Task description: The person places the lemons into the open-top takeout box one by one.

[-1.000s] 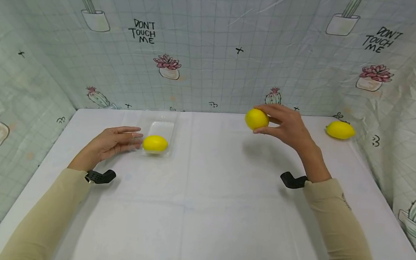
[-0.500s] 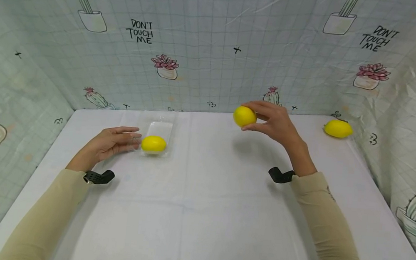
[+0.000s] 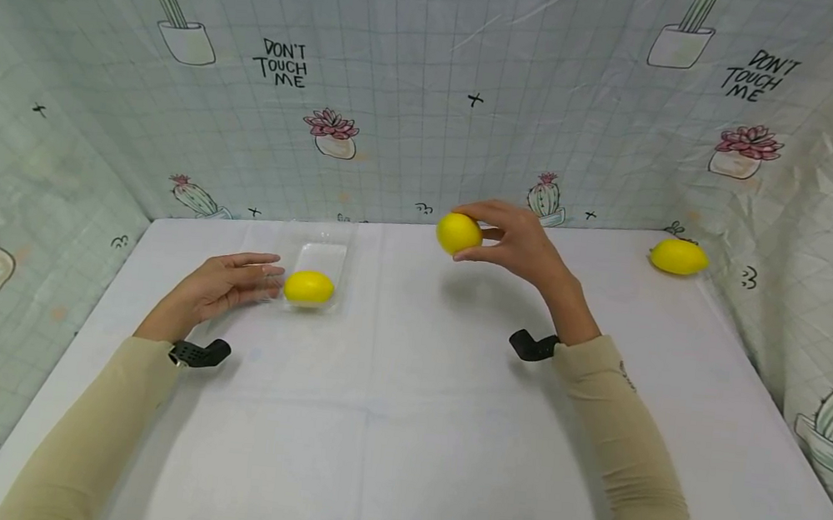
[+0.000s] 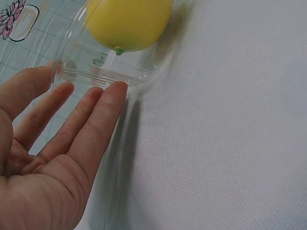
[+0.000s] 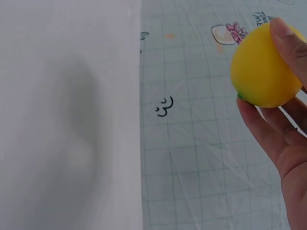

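A yellow lemon point(image 3: 459, 234) is pinched between the thumb and fingers of my right hand point(image 3: 519, 245), raised above the back of the table. The right wrist view shows this lemon point(image 5: 264, 67) with its green tip near a fingertip. On the left stands a clear plastic tray point(image 3: 322, 257) with a second lemon point(image 3: 308, 287) in its near part. My left hand point(image 3: 229, 285) lies at the tray's left side, fingers extended. In the left wrist view, fingertips touch the wall of the tray point(image 4: 105, 74), and the lemon point(image 4: 129, 24) shows inside it.
A third lemon point(image 3: 679, 257) lies at the back right corner of the white table point(image 3: 371, 423). Grid-patterned cloth point(image 3: 406, 58) with cactus drawings walls the back and both sides. Each wrist carries a black camera mount point(image 3: 532, 346).
My right hand has carried its lemon leftward above the table, toward the tray. The left hand, the tray and the other lemons hold their places.
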Demonstrator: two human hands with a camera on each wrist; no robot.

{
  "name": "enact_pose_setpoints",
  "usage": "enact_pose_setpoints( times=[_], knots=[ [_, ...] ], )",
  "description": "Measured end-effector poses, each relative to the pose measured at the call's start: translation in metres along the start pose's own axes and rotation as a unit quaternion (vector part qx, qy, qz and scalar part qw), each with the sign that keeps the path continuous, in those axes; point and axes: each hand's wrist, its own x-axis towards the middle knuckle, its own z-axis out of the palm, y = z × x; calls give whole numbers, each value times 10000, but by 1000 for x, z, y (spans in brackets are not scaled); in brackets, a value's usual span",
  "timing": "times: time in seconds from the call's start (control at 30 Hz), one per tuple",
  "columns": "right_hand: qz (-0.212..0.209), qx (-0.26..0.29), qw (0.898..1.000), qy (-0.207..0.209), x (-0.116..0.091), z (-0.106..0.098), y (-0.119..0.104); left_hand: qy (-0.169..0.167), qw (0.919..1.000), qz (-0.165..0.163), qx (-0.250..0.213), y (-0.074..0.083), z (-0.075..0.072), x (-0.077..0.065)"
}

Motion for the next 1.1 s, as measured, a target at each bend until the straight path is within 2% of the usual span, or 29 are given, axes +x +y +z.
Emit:
enact_pose_setpoints(
  times=[0.33,0.63,0.93,1.1],
  knots=[
    [74,273,9994,-198,13,19,-8,-54,10000,-8,57,0,-1,1],
    [435,722,9945,-622,23,32,-13,-139,9999,84,28,0,0,1],
    [190,556,9965,-600,28,41,-17,-121,9999,66,99,-1,4,-1],
    [229,449,9967,-633,33,46,-20,-53,9999,80,112,-2,4,1]
  ],
)
